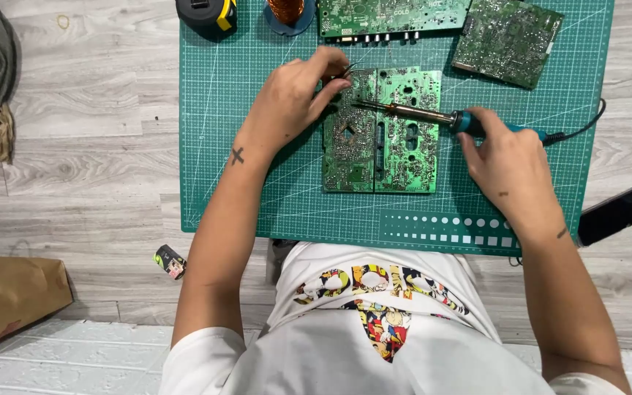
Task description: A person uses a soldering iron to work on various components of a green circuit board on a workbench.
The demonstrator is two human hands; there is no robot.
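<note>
The right hand (506, 164) is clenching its grip around a blue-handled soldering iron (433, 117), its tip resting on the green circuit board (382, 135) lying mid cutting mat (243, 146). The left hand (294, 95) is pinching black tweezers (345, 71) at the board's upper edge.

Three green circuit boards lie on the cutting mat (213, 146): one large circuit board (382, 132) at the mat's middle, one long board (393, 14) at its far edge, and one square board (508, 40) at its far right corner. One soldering iron (433, 117) reaches over the middle board. One pair of tweezers (345, 71) is there too. One copper wire spool (287, 11) and one tape measure (206, 13) sit at the far left corner. One black phone (613, 215) lies off the mat's right edge. Two hands: left hand (294, 99), right hand (502, 164).
</note>
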